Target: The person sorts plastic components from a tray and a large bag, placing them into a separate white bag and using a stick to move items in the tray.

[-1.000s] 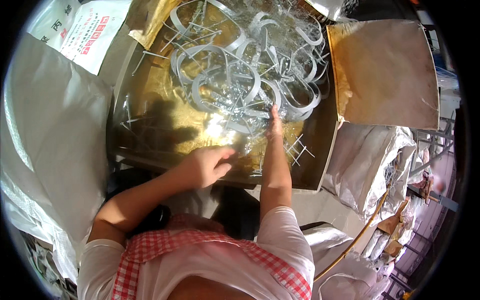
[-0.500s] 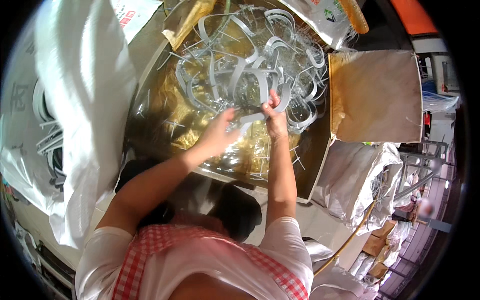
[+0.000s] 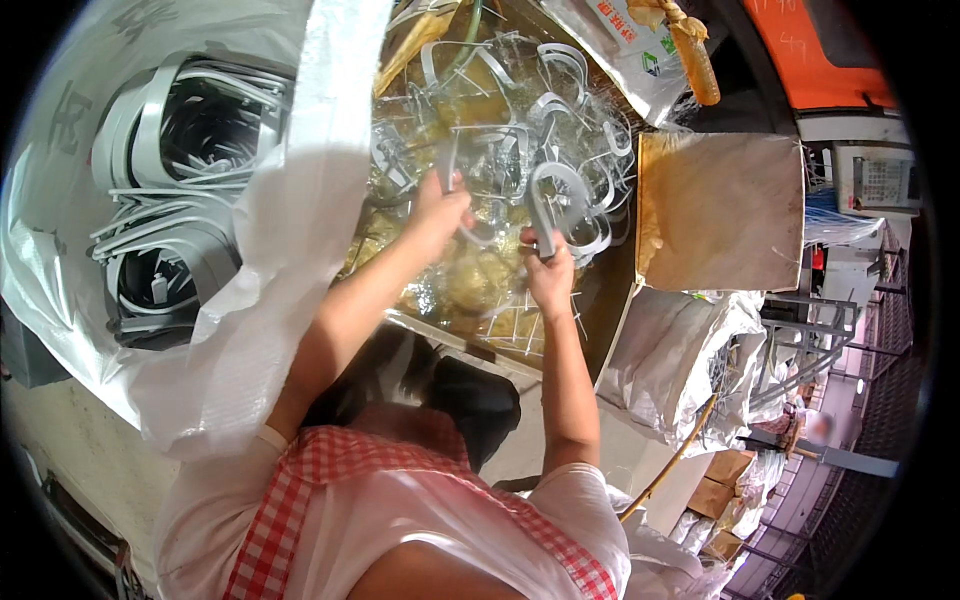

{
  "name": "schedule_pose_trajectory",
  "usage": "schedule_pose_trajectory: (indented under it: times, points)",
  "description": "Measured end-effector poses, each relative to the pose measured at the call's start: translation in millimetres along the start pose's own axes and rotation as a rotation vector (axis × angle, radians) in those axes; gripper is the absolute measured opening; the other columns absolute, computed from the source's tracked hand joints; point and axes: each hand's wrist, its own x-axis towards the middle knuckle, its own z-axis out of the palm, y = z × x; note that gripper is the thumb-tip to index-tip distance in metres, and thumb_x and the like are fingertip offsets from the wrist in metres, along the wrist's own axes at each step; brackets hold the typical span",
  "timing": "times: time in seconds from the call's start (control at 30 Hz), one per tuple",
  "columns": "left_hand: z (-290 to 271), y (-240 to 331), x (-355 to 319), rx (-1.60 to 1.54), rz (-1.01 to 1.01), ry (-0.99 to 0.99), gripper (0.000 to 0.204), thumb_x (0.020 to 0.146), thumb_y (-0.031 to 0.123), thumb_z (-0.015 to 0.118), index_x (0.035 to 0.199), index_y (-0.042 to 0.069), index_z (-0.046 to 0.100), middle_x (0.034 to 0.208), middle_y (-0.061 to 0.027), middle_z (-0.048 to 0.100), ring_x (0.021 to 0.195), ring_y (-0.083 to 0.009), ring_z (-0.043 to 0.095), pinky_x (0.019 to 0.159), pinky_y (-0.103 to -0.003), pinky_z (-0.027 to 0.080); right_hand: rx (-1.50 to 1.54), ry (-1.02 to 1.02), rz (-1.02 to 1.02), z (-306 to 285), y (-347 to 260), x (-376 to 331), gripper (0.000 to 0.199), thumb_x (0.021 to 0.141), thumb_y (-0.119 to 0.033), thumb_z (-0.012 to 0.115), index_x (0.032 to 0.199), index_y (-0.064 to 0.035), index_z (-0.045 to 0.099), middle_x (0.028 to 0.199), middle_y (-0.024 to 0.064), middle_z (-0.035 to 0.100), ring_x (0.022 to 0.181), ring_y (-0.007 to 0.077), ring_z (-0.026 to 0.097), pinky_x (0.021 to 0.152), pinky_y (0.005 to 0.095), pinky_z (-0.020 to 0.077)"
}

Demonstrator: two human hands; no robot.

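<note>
My right hand (image 3: 552, 278) is closed on the lower end of a looped grey plastic band (image 3: 543, 215), which stands up above the fingers. To its left, my left hand (image 3: 435, 215) pinches a thin curved grey plastic piece (image 3: 449, 158), partly smeared by motion. Both hands are over a wide tub (image 3: 615, 330) with a yellowish bottom that glistens. Inside lie many tangled grey curved bands (image 3: 565, 62) and thin white plastic sticks (image 3: 515, 325), several of them near the front edge.
A large white woven sack (image 3: 330, 150) on the left holds stacked grey bands (image 3: 215, 130). A brown-stained board (image 3: 720, 212) stands at the tub's right, above another white sack (image 3: 665, 370). An orange machine (image 3: 810, 55) is at the far right, with cardboard boxes (image 3: 715, 485) lower down.
My view has swung left, showing more of the stacked bands in the sack. My hands have moved apart; the left one, loose before, now grips a grey piece.
</note>
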Motion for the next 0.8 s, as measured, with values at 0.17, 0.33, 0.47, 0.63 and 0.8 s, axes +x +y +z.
schedule_pose_trajectory:
  times: [0.17,0.33,0.47,0.63,0.8]
  points:
    - [-9,18,-4,-0.043,-0.067,-0.025,0.048,0.075,-0.001,0.049,0.122,0.002,0.037,0.079,-0.0078,0.051,0.044,-0.0112,0.044,0.039,-0.024,0.038,-0.335,-0.202,-0.527,5,-30,-6,0.028,0.075,0.007,0.057,0.100,-0.0037,0.060,0.103,0.0108,0.060,0.096,0.0242,0.058,0.083,0.0311,0.0444]
    - [-21,13,10,-0.265,-0.204,-0.177,0.052,0.078,0.007,0.050,0.128,0.004,0.035,0.093,-0.0128,0.055,0.063,-0.0171,0.056,0.055,-0.030,0.049,-0.300,-0.615,-0.256,19,-62,-19,0.032,0.075,-0.002,0.065,0.106,-0.0039,0.058,0.102,0.0093,0.061,0.093,0.0190,0.058,0.081,0.0296,0.0465]
    - [-2,9,-11,0.618,0.280,0.143,0.067,0.075,0.028,0.061,0.132,0.007,0.034,0.132,-0.0244,0.035,0.126,-0.0311,0.033,0.105,-0.048,0.020,-0.243,-0.671,-0.080,8,-49,15,0.027,0.076,-0.002,0.065,0.102,-0.0069,0.061,0.086,0.0004,0.065,0.074,0.0077,0.056,0.067,0.0241,0.0478]
    - [4,44,-29,1.468,0.219,-0.691,0.048,0.066,0.038,0.065,0.097,0.001,0.061,0.123,-0.0191,0.047,0.106,-0.0294,0.052,0.100,-0.043,0.032,-0.460,-0.877,-0.265,-9,-76,47,0.038,0.068,0.002,0.067,0.104,-0.0082,0.060,0.101,0.0029,0.062,0.088,0.0138,0.056,0.078,0.0293,0.0450]
    - [-8,48,-25,0.913,0.091,-0.379,0.029,0.069,0.022,0.064,0.086,-0.001,0.064,0.076,-0.0101,0.064,0.064,-0.0201,0.061,0.062,-0.033,0.049,0.148,-0.029,-0.079,-34,-22,54,0.045,0.076,-0.007,0.065,0.118,-0.0016,0.047,0.106,0.0079,0.054,0.097,0.0164,0.052,0.089,0.0287,0.0400]
